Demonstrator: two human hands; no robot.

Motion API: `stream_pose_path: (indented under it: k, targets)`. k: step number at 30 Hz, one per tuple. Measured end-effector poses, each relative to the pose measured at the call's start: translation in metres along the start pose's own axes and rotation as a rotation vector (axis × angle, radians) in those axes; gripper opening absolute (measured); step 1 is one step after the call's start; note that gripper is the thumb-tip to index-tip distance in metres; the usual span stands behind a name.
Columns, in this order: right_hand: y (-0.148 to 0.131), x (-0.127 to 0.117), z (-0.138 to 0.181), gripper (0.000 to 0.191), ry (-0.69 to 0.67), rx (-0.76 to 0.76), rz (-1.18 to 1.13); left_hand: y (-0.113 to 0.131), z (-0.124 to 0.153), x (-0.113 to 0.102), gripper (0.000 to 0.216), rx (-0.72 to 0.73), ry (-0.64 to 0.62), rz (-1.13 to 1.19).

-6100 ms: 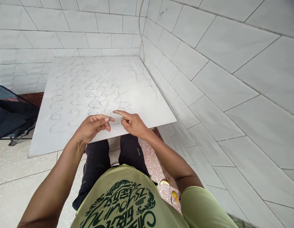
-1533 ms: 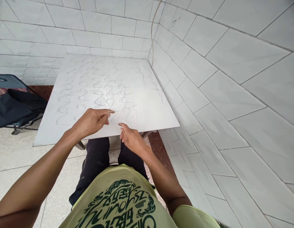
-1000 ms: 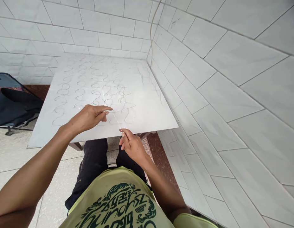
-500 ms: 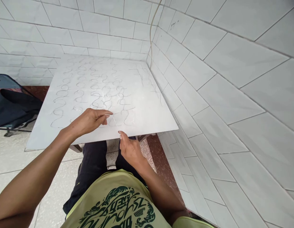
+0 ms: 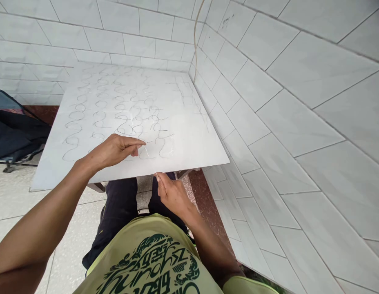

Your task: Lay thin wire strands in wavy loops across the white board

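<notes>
Between my two hands, just over the near edge of the board, is a thin, pale, shiny thread [image 5: 147,152]. One bit of it slants down from my left fingertips, and a tiny bit shows at my right fingertips. The middle is too faint to see. My left hand [image 5: 119,149] pinches it between the thumb and the long, pointing finger. My right hand [image 5: 172,194] pinches too, lower down and nearer to me, with the other fingers curled in. The two hands do not touch.

Under my left hand is a big, flat, white board [image 5: 198,143]. On it are rows of thin, dark, curly lines [image 5: 123,124]; I cannot tell if they are drawn or lie loose. A brown leg [image 5: 96,187] pokes out below the board.

Close to me are my dark trousers [image 5: 120,204] and my yellow-green shirt with dark green print [image 5: 146,253]. Pale, speckled floor tiles [image 5: 67,228] are below. Off to the left is a folding chair with dark cloth [image 5: 16,130]. White tiled walls [image 5: 284,122] meet behind the board, and a thin, pale cable [image 5: 195,41] runs down their corner.
</notes>
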State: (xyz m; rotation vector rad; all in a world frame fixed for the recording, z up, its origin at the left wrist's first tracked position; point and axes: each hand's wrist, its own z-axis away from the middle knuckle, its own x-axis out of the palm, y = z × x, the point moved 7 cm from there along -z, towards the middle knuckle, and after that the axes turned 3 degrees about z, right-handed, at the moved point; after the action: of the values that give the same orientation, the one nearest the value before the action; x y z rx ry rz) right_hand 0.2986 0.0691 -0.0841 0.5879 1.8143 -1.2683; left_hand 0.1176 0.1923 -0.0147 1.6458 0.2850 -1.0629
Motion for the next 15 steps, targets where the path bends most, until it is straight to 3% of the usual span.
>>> stream_pose_path:
  k: [8,15]
  targets:
    - [-0.002,-0.008,-0.005,0.05,-0.015,0.047,0.002,0.008,-0.001,0.009,0.044,0.043,-0.002,0.001]
    - [0.0,-0.002,-0.017,0.048,0.045,0.084,-0.301,0.023,0.004,0.014,0.044,0.058,0.078,-0.155]
